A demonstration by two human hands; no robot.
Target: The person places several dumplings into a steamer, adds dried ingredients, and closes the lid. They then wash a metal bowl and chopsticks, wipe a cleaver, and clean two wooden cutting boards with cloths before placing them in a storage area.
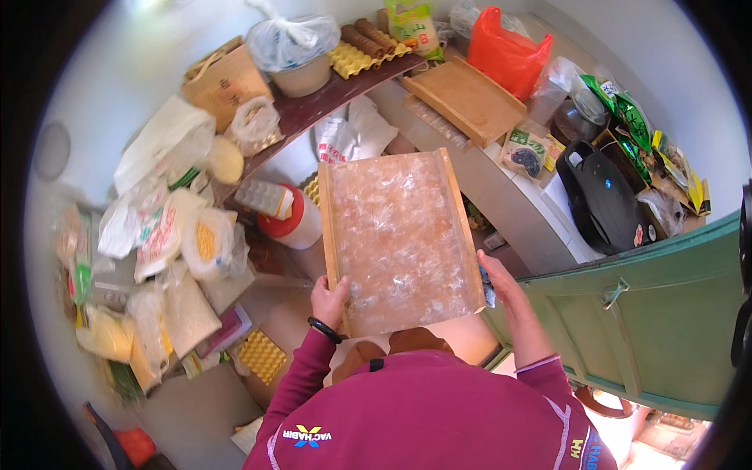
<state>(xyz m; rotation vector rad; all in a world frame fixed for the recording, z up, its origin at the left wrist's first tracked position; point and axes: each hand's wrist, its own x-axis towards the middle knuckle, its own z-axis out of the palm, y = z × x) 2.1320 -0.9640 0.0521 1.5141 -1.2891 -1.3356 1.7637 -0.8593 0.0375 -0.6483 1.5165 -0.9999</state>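
A wooden board (399,241) with raised side rails, smeared with white powder, is held up in front of me. My left hand (330,304) grips its near left rail, thumb on top and the other fingers mostly hidden beneath. At the right rail, near the lower right corner, is my right hand (504,281). A bunched blue cloth (486,289) shows between that palm and the board's edge; the right fingers are largely hidden. A black bracelet circles my left wrist.
A similar wooden board (467,97) lies on the counter behind, near a red plastic bag (506,53) and a black appliance (608,197). Bagged foods (205,244) crowd the left. A red-lidded bucket (296,220) stands beyond the board. The green door (646,329) is close on my right.
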